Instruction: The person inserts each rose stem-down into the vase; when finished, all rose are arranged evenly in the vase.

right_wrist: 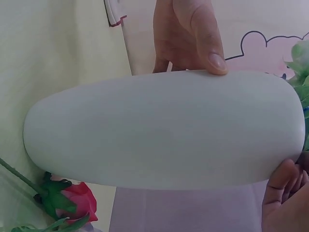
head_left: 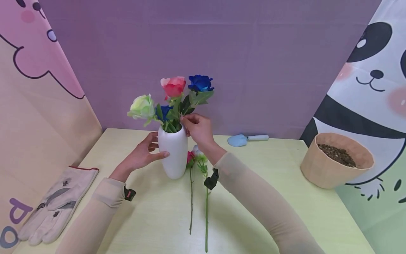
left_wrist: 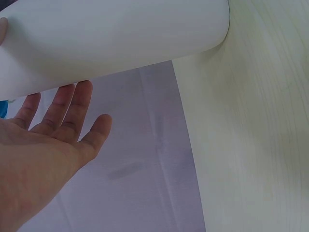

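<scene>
Yellow table carried two loose stems nearest the person. Behind them stood the vase, steadied by the left hand with spread fingers, thumb on its front. The right hand pinched a stem at the vase's mouth, apparently seating the blue rose; releasing it should come next.

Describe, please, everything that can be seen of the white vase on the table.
The white vase is smooth, matte and plain, perhaps ceramic, with an oval body that narrows toward the mouth. It stands upright on the pale yellow table, near the middle. It holds artificial flowers: a pale green one, a pink one and a blue one. The left hand steadies its side with the thumb on the front. The right hand pinches a stem at the mouth. Two more flowers lie beside its base.
</scene>
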`<action>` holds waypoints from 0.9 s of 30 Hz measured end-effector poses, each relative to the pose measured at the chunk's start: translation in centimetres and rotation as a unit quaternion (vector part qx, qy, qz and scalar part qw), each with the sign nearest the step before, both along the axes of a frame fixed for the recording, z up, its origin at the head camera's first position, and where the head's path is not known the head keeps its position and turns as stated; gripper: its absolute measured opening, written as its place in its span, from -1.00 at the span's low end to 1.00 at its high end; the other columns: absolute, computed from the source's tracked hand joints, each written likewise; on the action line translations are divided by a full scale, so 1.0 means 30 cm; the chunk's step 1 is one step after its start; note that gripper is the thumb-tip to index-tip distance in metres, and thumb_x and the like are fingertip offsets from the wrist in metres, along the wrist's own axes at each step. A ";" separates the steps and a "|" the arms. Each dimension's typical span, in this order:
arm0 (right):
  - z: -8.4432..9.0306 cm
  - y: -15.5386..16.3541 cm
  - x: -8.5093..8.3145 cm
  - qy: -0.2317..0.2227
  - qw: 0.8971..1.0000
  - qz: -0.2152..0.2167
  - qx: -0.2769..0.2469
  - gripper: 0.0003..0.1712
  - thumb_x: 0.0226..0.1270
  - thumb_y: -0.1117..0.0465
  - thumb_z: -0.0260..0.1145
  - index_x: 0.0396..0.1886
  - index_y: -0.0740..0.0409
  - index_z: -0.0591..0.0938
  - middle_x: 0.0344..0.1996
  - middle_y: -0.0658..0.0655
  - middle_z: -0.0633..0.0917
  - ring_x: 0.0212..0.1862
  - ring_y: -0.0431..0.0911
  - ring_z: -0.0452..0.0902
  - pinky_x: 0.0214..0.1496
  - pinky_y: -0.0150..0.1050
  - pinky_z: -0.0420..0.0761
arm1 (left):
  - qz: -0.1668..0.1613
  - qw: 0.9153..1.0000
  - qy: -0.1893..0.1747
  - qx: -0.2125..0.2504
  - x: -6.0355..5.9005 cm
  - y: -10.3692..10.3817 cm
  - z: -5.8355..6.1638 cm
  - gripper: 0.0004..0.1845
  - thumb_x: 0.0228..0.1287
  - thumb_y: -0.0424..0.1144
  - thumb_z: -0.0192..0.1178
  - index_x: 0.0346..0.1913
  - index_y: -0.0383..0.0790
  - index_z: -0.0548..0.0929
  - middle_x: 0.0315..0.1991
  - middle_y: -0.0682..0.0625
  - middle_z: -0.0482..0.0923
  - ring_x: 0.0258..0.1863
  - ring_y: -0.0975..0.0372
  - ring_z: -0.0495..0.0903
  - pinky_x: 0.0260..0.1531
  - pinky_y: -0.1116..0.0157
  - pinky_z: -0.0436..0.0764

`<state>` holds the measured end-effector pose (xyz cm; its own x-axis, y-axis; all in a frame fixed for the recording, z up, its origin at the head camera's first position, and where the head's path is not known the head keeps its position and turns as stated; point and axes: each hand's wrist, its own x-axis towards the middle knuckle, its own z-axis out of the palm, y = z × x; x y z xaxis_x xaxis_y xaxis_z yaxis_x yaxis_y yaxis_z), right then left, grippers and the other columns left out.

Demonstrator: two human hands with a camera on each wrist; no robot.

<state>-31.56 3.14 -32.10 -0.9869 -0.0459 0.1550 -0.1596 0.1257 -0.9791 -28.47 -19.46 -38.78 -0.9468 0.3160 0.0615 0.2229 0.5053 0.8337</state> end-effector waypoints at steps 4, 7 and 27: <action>-0.004 0.000 0.005 -0.001 1.000 -0.001 -0.018 -0.71 0.35 0.03 0.40 -0.12 0.14 0.68 -0.33 0.08 0.67 -0.42 -0.14 0.53 -0.34 -0.36 0.71 | -0.001 1.000 -0.001 -0.001 -0.001 0.001 -0.001 -0.05 0.20 0.11 0.39 0.50 -0.09 0.10 0.33 -0.15 0.37 0.30 -0.12 0.48 0.40 -0.24 0.30; 0.000 0.001 0.011 0.009 0.999 -0.003 -0.045 -0.72 0.35 0.07 0.40 -0.11 0.15 0.61 -0.33 0.08 0.65 -0.44 -0.15 0.52 -0.36 -0.38 0.68 | 0.000 1.000 -0.001 -0.001 -0.002 0.000 -0.002 -0.05 0.19 0.11 0.39 0.50 -0.09 0.10 0.33 -0.15 0.37 0.30 -0.12 0.47 0.40 -0.24 0.31; 0.021 -0.019 -0.003 0.018 1.000 -0.016 -0.019 -0.72 0.40 0.03 0.35 -0.07 0.10 0.73 -0.17 0.11 0.75 -0.33 -0.14 0.53 -0.07 -0.09 0.74 | 0.006 1.000 -0.001 -0.008 -0.008 0.003 -0.001 -0.05 0.20 0.13 0.38 0.50 -0.09 0.10 0.33 -0.15 0.37 0.30 -0.11 0.47 0.40 -0.23 0.32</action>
